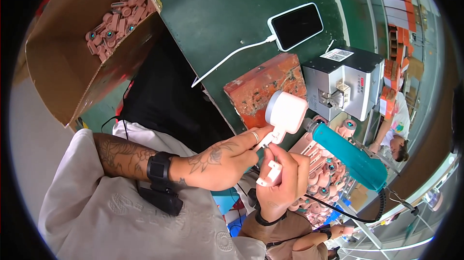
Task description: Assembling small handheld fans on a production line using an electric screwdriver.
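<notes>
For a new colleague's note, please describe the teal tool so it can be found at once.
From the green table go to the silver box on its right. Just below that box in the picture, the teal tool slants in front of a heap of pink parts. Unlike those small parts, it is one long, thick body with a black cord.

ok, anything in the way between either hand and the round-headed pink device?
Nothing visible. The left hand holds the device directly; the right hand is close beside it, holding a small pink piece, though whether that joins the device is unclear. The teal tool is off right, not between.
</notes>
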The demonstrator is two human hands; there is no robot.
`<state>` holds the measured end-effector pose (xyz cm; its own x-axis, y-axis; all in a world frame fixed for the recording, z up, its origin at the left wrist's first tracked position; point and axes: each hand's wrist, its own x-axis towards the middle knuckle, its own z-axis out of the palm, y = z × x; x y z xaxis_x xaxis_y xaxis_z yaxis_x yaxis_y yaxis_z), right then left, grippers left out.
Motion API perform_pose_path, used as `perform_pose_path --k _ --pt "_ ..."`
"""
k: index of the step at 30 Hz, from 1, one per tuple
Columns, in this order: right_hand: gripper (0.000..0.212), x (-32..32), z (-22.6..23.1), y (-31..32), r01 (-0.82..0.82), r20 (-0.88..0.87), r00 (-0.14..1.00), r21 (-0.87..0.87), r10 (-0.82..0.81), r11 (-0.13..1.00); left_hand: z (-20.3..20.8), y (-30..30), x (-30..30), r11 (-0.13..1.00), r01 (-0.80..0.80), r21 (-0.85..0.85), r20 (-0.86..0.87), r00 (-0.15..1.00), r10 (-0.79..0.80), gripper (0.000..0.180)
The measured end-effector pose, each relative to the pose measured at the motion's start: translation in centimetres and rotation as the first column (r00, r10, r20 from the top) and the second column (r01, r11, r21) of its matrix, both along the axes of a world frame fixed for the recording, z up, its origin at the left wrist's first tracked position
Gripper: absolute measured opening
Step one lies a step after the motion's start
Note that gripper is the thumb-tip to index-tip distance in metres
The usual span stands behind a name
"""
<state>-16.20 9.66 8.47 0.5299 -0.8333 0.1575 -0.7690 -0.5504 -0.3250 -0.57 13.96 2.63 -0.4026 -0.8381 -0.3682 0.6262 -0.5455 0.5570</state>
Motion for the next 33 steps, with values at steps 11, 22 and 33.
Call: perform_pose_path --k 11,22,33 --pt "0.019 0.0 -1.5 0.3 0.005 -0.025 1.000 -0.125 -0.008 0.992 -2.6 1.6 -2.6 0.784 -0.018 -0.620 0.444 0.816 0.369 0.019" --pt "0.072 -3.4 -4.0 -0.3 0.398 0.317 0.757 0.470 -0.571 0.788 -1.5 -0.2 -0.3 0.994 -0.094 -0.057 -0.033 0.995 0.093 0.038" --pt "0.049 -3.0 -6.8 1.6 0.346 0.112 0.929 0.074 -0.353 0.935 -1.0 -2.3 3.6 0.833 0.195 -0.518 0.710 0.640 0.292 0.025"
